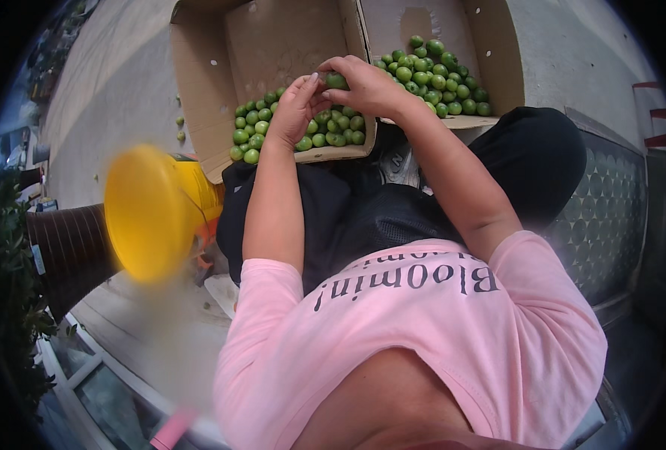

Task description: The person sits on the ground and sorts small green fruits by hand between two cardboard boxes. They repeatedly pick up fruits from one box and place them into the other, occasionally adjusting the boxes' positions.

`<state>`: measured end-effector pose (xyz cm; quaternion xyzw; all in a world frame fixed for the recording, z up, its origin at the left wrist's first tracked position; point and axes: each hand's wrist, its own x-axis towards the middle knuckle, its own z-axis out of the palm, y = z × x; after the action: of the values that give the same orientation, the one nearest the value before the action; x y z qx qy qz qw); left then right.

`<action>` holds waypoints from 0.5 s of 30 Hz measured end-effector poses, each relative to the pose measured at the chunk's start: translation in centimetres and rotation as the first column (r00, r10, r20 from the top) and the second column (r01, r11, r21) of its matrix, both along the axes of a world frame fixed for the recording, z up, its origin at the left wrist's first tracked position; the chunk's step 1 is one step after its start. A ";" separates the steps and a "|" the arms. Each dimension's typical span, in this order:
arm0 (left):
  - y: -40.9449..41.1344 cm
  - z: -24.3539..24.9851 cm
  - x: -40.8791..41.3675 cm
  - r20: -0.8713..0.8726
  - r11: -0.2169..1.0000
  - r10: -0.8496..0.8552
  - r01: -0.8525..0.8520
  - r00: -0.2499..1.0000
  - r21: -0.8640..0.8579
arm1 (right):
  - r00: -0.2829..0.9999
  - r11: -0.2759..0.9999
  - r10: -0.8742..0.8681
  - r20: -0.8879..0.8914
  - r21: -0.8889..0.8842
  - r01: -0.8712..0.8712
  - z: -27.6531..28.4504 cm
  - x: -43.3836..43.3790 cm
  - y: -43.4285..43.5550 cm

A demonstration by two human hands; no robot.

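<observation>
My right hand grips a round green fruit between thumb and fingers, above the near side of the left cardboard box. Close against that fruit is my left hand, its thumb raised by the fruit's left side. Whether the left fingers pinch anything is hidden. Under both hands, many green fruits cover the near part of the left box. A second cardboard box stands at its right, with a heap of similar green fruits inside.
A few loose fruits lie on the concrete ground left of the boxes. By my left side are a yellow bucket, a blurred yellow round object and a dark striped container. A circle-patterned panel stands at right.
</observation>
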<state>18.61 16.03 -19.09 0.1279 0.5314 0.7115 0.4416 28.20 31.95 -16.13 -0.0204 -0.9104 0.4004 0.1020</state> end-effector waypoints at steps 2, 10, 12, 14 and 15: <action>0.5 -1.1 -0.2 -0.108 0.987 -0.009 -0.009 0.994 -0.161 | 0.988 0.988 -0.147 0.049 0.049 0.144 -0.3 0.1 1.4; 3.5 -9.0 1.7 -0.500 0.620 -0.675 0.050 0.543 -0.783 | 0.840 0.802 -0.534 -0.099 0.254 0.540 -1.8 -0.1 3.4; 3.6 -10.0 2.4 -0.473 0.511 -0.822 0.046 0.317 -0.858 | 0.835 0.811 -0.546 -0.064 0.209 0.546 -3.2 0.0 1.0; 2.7 -13.2 1.6 -0.465 0.478 -0.850 -0.010 0.248 -0.879 | 0.850 0.832 -0.521 -0.080 0.173 0.527 -4.1 -0.3 -2.1; 4.2 -11.8 1.9 -0.437 0.452 -0.887 0.093 0.147 -0.887 | 0.845 0.824 -0.528 -0.079 0.194 0.533 -5.4 0.1 -2.0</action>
<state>20.53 20.27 -30.86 0.5011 0.8041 0.0416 0.3171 28.27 29.94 -21.52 -0.2573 -0.9045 0.2587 0.2207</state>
